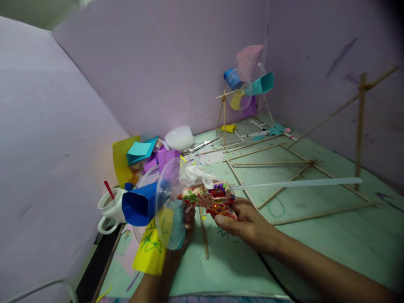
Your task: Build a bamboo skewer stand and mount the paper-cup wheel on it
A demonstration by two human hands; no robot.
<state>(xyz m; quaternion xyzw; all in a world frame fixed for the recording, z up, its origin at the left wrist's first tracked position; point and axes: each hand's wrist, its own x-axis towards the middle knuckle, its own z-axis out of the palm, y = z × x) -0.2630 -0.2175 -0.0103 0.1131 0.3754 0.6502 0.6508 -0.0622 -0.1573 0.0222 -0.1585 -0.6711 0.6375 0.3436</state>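
My right hand (241, 221) is closed round a floral-patterned hot glue gun (202, 197) with a small red light glowing on its side. A long whitish glue stick (299, 184) runs out of its back to the right. The nozzle points left at a clear plastic disc (162, 198) that carries a blue paper cup (139, 206), a yellow paper cup (151, 248) with green scribbles and a teal paper cup (176, 225). My left hand (190, 219), mostly hidden behind the disc and teal cup, has curled fingers and appears to hold this wheel.
Wooden stick frames (271, 164) lie and stand at the right; a similar paper-cup wheel (243, 88) is mounted at the back. A white mug (112, 206), paper scraps (142, 151) and a white bowl (179, 138) stand left. A black cord (274, 273) runs beneath my right arm.
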